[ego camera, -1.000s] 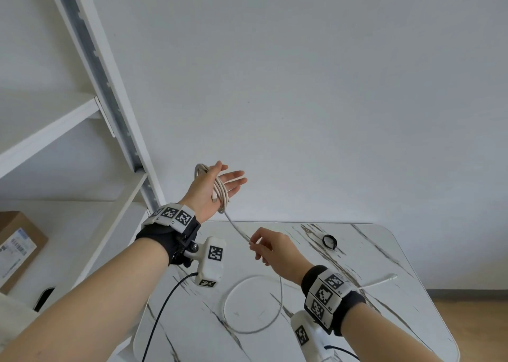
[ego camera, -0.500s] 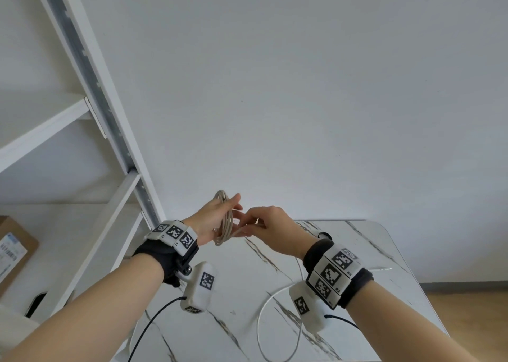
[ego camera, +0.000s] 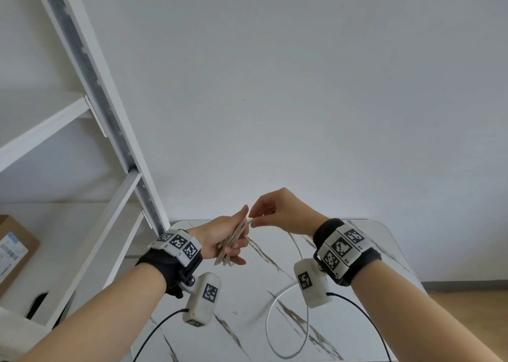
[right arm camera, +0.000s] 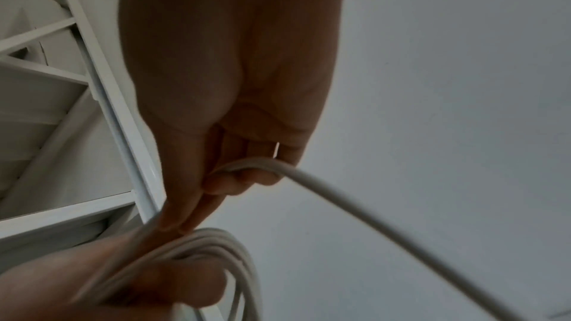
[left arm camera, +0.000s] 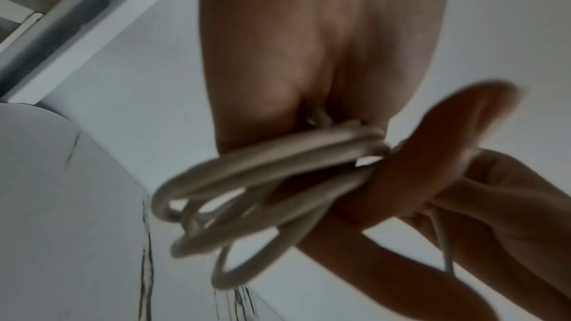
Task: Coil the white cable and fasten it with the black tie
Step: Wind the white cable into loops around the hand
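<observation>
Several turns of the white cable [ego camera: 233,240] are wound round my left hand [ego camera: 217,235], which grips the coil [left arm camera: 262,180] above the table's far left edge. My right hand [ego camera: 264,213] pinches the loose strand [right arm camera: 370,216] right beside the left fingertips. From there the loose cable [ego camera: 268,320] drops behind my right wrist and lies in a curve on the marble table [ego camera: 247,301]. In the right wrist view the coil [right arm camera: 200,253] sits just under my pinching fingers [right arm camera: 216,180]. The black tie is not visible in any current view.
A white shelf frame [ego camera: 96,87] stands at the left, close to my left arm. A cardboard box [ego camera: 13,249] sits on its lower shelf. A plain white wall is behind the table, and wooden floor [ego camera: 467,306] shows at the right.
My right hand rose from over the table to the left fingertips, bringing the strand. My left hand sank lower and tilted. The loose cable on the table got shorter.
</observation>
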